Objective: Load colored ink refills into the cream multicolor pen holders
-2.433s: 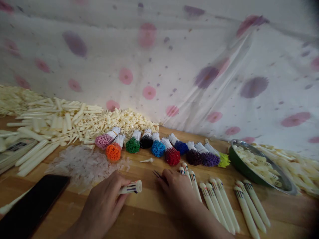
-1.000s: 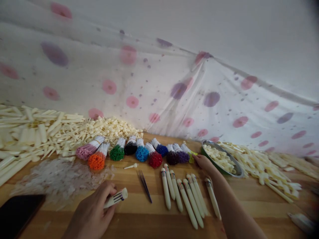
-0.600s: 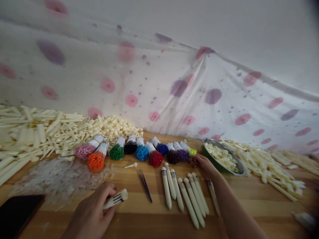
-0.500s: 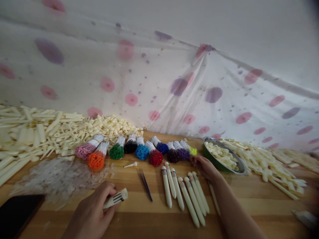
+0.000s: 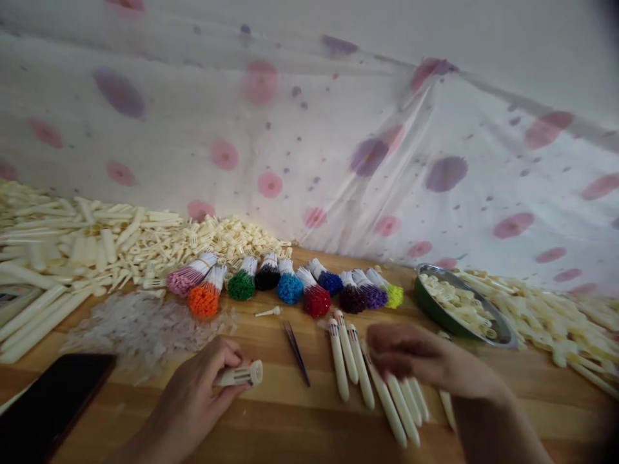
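Observation:
My left hand [image 5: 193, 393] is closed around a short cream slotted pen barrel [image 5: 240, 374], its open round end facing right. Dark strips and a spot of orange show at the barrel's slots. Blurred by motion, my right hand [image 5: 425, 361] hovers over the finished-looking multicolour pens [image 5: 339, 364], hiding the tops of several. Its fingers are drawn together in a pinch; whatever is between them cannot be made out. Beyond lie bundles of coloured pen refills, among them a red bundle [image 5: 316, 300] and a yellow bundle [image 5: 395, 296]. Tweezers [image 5: 296, 354] lie between my hands.
Clear plastic bits [image 5: 140, 328] and a dark phone [image 5: 58, 403] lie at left. Behind them are heaps of cream pen parts [image 5: 222, 238]. A green metal-rimmed bowl [image 5: 430, 314] of cream rings stands at right, beside more parts [image 5: 541, 309]. A small white tip piece [image 5: 269, 312] lies mid-table.
My right hand has left the yellow refill bundle and come nearer, over the pens. My left hand keeps the barrel, now turned slightly. The view has shifted a little left.

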